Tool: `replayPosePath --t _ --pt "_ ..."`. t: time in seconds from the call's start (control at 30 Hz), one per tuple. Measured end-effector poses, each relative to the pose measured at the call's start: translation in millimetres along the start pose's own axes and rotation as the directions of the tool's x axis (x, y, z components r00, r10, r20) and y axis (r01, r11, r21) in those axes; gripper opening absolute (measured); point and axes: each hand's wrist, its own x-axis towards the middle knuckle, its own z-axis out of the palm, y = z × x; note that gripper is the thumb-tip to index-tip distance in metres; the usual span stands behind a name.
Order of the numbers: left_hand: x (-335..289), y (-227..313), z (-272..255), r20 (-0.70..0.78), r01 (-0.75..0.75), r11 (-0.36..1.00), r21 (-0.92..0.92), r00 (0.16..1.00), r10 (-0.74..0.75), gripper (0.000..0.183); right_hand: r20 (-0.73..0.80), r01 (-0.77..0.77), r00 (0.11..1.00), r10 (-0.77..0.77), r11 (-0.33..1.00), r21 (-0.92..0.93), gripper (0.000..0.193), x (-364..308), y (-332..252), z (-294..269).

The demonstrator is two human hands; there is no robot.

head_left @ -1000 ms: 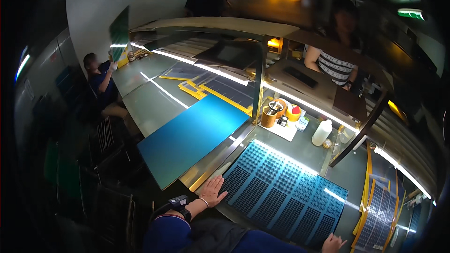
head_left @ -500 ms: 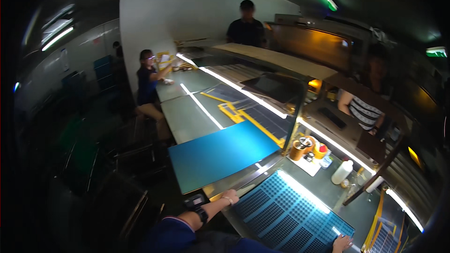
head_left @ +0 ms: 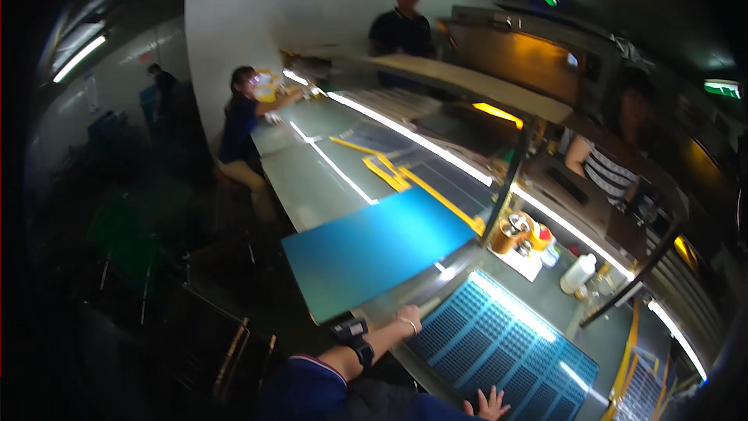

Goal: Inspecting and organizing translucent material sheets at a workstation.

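A blue sheet [head_left: 499,351] with a dark grid of small openings lies on the grey worktable before me. My left hand [head_left: 408,318] is at the sheet's left corner, its fingers curled and closed; what they hold, if anything, is hidden. A wristband and a strapped black device [head_left: 352,334] are on that arm. At the near edge of the gridded sheet, my right hand [head_left: 488,405] has its fingers spread, palm down, over or on the surface. Beyond my left hand lies a plain blue panel [head_left: 382,249].
Brown pots of tools [head_left: 510,235] and a white bottle [head_left: 578,274] stand behind the sheet, beneath a shelf with light strips and a dark post [head_left: 510,179]. Yellow-taped dark sheets [head_left: 448,187] lie farther off. Several people are around the table; one person [head_left: 241,125] sits at its far left.
My right hand has moved left from the gridded sheet's right corner to its near edge, fingers spread. My left hand stays by the left corner. The whole view has shifted slightly.
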Motion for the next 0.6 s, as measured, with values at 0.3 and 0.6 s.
replayPosePath --t 0.3,0.6 --pt "-8 1 -34 0.343 0.031 0.996 -0.089 0.939 0.001 0.032 -0.079 -0.023 0.997 0.013 0.991 -0.129 0.064 -8 -13 15" --pt "5 4 -28 0.348 -0.104 0.985 -0.138 0.926 0.147 0.033 -0.27 0.055 0.948 -0.171 0.92 -0.389 0.064 -10 -17 20"
